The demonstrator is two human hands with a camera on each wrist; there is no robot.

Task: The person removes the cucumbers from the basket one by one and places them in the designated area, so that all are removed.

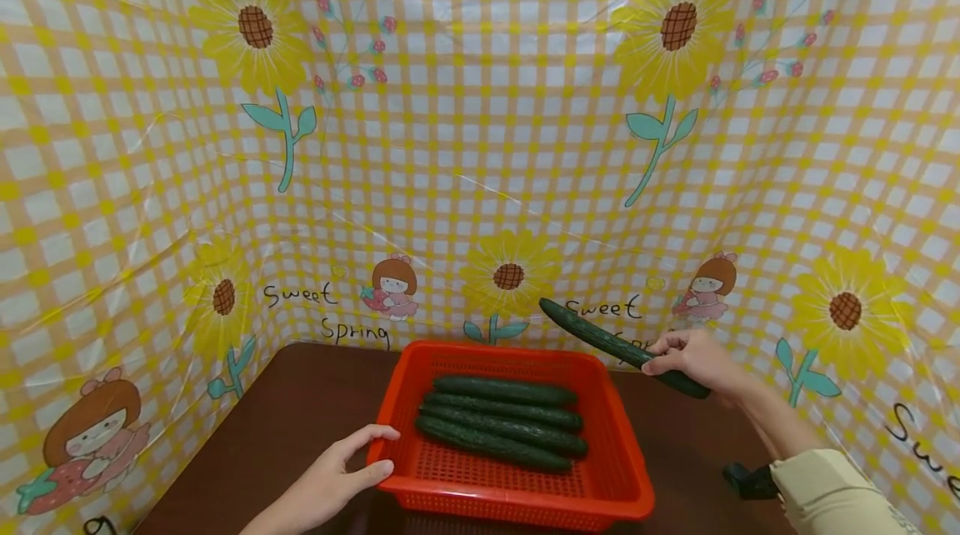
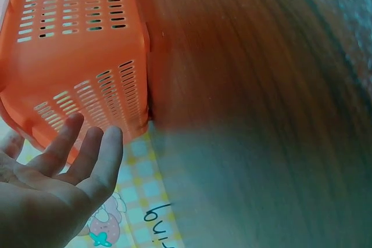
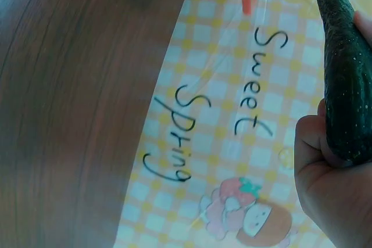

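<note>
1. Right hand (image 1: 693, 358) grips one cucumber (image 1: 588, 333), aloft near red basket (image 1: 517, 498)'s right end.
2. Left hand (image 1: 326, 477) at basket's left rim, fingers loosely spread; contact firmness unclear.
3. Four more cucumbers (image 1: 502, 428) lie inside.
4. Likely mid-transfer; next move seems to call for controlled lowering.

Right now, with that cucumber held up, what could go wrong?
The right hand grips the lifted cucumber toward one end, so its long free part might tip. If dropped, it could bruise the cucumbers in the red basket. The left hand touches one side, yet a bump might shift the basket.
</note>
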